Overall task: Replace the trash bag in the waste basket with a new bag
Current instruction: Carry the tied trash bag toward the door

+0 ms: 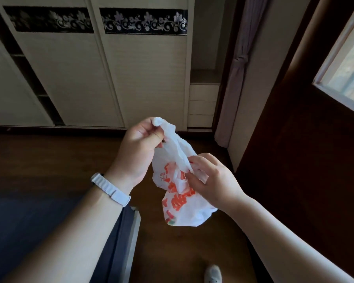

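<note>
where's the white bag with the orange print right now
In the head view the white bag with orange print is held in the air at centre frame above the dark wood floor, its top gripped by the left hand and its middle pinched by the right hand.

The bag (184, 211) hangs between left hand (139, 148) above and right hand (211, 180) below — wardrobe (90, 78) behind, perhaps a bed (39, 221) left.
</note>
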{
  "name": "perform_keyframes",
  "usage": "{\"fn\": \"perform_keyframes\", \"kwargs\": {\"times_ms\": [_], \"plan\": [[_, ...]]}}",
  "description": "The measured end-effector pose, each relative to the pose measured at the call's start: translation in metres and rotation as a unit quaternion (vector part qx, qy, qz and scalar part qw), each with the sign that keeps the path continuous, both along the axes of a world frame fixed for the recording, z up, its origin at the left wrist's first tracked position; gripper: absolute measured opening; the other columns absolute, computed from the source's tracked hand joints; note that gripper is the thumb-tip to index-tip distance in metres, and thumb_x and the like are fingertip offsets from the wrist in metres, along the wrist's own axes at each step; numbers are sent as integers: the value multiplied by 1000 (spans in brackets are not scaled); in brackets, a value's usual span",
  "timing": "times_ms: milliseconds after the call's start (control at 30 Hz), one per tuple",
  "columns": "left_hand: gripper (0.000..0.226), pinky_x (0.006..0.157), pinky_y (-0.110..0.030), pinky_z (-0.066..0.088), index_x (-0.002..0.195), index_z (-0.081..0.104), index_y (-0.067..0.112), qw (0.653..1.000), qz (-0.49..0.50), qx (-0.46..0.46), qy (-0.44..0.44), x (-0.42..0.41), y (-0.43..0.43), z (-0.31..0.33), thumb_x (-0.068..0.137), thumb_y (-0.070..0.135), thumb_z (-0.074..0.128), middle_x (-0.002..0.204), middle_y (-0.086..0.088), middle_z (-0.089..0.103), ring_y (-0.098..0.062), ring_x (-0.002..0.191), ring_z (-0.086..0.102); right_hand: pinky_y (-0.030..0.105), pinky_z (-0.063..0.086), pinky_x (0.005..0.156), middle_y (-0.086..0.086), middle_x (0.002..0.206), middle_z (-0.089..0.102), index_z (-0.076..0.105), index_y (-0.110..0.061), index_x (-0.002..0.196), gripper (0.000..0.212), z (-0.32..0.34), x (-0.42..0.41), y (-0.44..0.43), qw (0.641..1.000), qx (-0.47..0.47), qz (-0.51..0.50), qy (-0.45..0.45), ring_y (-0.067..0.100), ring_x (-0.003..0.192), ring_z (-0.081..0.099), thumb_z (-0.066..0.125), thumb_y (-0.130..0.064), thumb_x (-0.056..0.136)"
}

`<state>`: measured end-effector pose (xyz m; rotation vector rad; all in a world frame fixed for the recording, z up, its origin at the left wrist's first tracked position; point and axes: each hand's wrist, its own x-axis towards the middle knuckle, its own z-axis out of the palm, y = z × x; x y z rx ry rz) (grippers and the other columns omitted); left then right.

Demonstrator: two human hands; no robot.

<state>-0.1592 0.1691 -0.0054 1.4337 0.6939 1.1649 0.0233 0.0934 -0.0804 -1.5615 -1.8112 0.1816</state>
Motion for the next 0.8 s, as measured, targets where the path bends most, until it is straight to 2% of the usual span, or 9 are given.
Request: {"fn": "perform_keyframes", "kwargs": {"times_ms": [200, 333, 533, 633, 800], "plan": [[20, 76, -31, 42, 85, 73, 24, 999, 26, -10, 17, 37, 71, -13, 89, 18, 54, 90, -5, 67, -12, 79, 56, 18, 56, 72, -15, 115, 55, 57, -33, 121, 36, -18, 40, 89, 1000, -5, 27, 4, 4, 93, 62, 64, -42, 87], [22, 74, -27, 42, 82, 74, 26, 998, 57, -23, 10, 72, 130, -9, 87, 18, 54, 87, 4, 70, -10, 80, 57, 26, 58, 67, -13, 115, 56, 58, -32, 122, 38, -20, 75, 164, 999, 5, 52, 13, 9, 90, 61, 65, -43, 86], [24, 72, -24, 43, 89, 70, 17, 995, 89, -33, 18, 137, 217, 2, 96, 7, 50, 85, 5, 70, -6, 76, 58, 22, 56, 63, -13, 113, 55, 59, -30, 121, 36, -11, 141, 261, 996, 11, 83, 22, 9, 86, 61, 64, -42, 87], [19, 74, -26, 42, 90, 71, 19, 994, 103, -39, 17, 159, 249, -1, 94, 15, 53, 87, 5, 69, -7, 79, 57, 20, 55, 62, -12, 113, 56, 61, -28, 120, 35, -9, 163, 301, 995, 20, 97, 20, 9, 85, 61, 65, -40, 87], [17, 81, -37, 40, 91, 71, 22, 989, 132, -61, 19, 178, 293, -6, 88, 31, 57, 90, -4, 62, -21, 88, 51, 15, 52, 66, -12, 112, 57, 61, -27, 119, 35, -12, 174, 349, 993, 20, 111, 33, 5, 89, 58, 66, -39, 86]]}}
